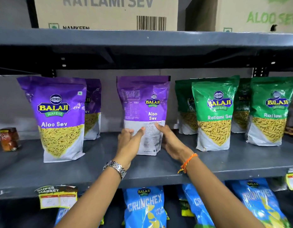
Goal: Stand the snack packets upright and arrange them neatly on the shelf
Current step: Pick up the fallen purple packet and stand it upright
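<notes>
A purple Aloo Sev packet (143, 102) stands upright in the middle of the grey shelf (101, 168), its printed back side turned to me. My left hand (129, 143) grips its lower left edge, thumb across the white panel. My right hand (171, 142) holds its lower right edge. To the left a purple Aloo Sev packet (57, 117) stands facing front, with another purple packet (93, 109) behind it. On the right stand green Ratlami Sev packets: one (214, 112) near the front, one (272, 111) further right, and two (183, 106) (242, 104) behind them.
A small red jar (9, 139) sits at the shelf's far left. Cardboard cartons (106, 12) rest on the upper shelf. Blue Crunchex packets (144, 206) fill the lower shelf. Price labels (57, 196) hang on the shelf's front edge.
</notes>
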`<state>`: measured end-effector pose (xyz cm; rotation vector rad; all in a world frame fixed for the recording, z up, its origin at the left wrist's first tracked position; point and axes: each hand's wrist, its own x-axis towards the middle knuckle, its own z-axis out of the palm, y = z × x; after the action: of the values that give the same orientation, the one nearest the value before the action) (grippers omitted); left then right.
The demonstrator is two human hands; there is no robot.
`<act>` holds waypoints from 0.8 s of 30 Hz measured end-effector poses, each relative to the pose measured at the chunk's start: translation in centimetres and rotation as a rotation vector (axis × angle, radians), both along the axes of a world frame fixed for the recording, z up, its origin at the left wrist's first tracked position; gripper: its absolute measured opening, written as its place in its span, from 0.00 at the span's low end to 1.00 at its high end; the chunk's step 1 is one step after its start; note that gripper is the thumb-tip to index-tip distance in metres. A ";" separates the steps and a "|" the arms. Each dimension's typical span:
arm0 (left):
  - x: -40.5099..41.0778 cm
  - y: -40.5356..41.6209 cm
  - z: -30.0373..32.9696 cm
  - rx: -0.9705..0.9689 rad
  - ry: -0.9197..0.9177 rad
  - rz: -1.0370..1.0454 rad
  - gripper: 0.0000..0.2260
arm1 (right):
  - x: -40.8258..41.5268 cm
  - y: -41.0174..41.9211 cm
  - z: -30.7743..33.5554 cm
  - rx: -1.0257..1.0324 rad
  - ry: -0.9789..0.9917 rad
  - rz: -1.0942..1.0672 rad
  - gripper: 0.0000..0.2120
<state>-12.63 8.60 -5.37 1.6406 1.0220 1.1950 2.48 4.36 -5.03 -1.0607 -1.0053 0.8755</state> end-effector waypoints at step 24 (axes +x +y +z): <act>-1.3 2.7 0.3 -0.121 -0.088 -0.231 0.34 | 1.4 3.0 0.8 -0.130 -0.213 -0.009 0.20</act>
<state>-13.93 11.28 -5.04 1.5500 0.8096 1.0223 3.85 7.32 -4.22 -1.2879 -1.1310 0.8420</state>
